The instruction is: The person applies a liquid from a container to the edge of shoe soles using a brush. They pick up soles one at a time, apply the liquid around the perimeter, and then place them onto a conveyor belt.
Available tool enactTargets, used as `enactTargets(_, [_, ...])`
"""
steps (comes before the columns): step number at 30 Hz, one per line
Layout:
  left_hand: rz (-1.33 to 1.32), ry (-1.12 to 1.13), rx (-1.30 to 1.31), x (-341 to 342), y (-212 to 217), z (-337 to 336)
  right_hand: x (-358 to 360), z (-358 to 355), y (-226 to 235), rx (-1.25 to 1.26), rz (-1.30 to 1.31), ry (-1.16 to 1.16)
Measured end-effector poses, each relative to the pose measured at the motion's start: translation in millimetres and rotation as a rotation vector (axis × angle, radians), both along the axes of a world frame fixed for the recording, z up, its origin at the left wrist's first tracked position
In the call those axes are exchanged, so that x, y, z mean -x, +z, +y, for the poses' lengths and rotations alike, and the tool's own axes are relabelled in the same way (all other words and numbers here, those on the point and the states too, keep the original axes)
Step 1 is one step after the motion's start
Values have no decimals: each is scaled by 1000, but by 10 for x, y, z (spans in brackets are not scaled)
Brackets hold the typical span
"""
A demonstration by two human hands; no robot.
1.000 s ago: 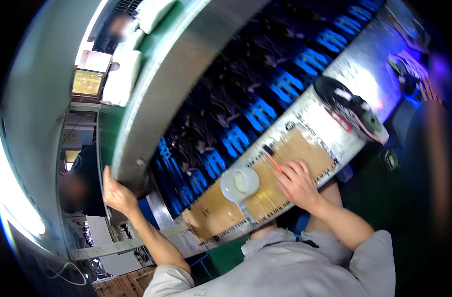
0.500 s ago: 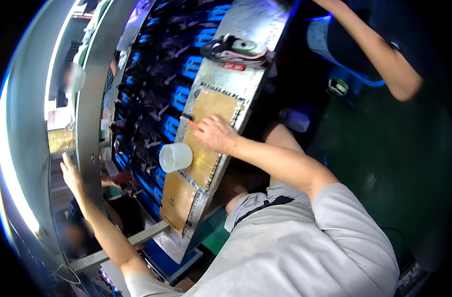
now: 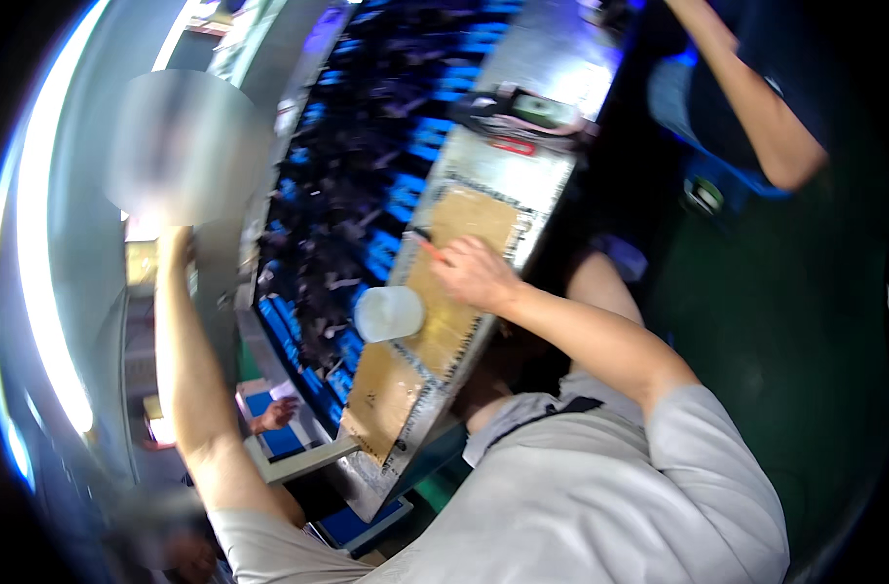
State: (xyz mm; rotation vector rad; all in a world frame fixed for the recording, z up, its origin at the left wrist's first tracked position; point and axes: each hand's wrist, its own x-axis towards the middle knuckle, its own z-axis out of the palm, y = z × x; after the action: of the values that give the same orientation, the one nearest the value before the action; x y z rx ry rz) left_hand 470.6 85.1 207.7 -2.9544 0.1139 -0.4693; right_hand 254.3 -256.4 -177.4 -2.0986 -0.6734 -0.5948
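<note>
My right hand (image 3: 479,275) is closed around the red handle of a small brush (image 3: 429,248), whose dark end points away to the left. It hovers over the brown cardboard sheet (image 3: 451,282) on the metal ledge. A translucent white cup (image 3: 389,312) stands on the ledge just left of that hand. At the far left my left arm reaches up beside the metal housing. A blurred patch covers my left hand (image 3: 178,240), so its fingers cannot be made out.
Left of the ledge runs a conveyor (image 3: 318,219) with blue racks and dark shoe parts. Farther along the ledge sit a dark and pink shoe (image 3: 522,117) and a red object (image 3: 512,146). A co-worker's arm (image 3: 756,117) is at upper right, another person's hand (image 3: 277,414) at lower left.
My left hand has risen along the housing and is now blurred over. My right hand still holds the brush near the cup. The whole view has shifted, moving the ledge rightward.
</note>
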Motion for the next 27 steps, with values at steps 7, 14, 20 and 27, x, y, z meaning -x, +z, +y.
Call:
enactTargets(7, [-160, 92, 22, 391, -262, -675, 44, -121, 106, 69, -13, 7])
enactTargets(14, [-102, 114, -21, 462, -103, -297, 127, -34, 308, 5, -22, 48])
enactTargets(20, [-325, 232, 323, 636, -203, -348, 224, 398, 867, 7, -68, 273])
enactTargets(27, [-604, -537, 424, 2188, -829, -1013, 35, 720, 849, 245, -190, 319])
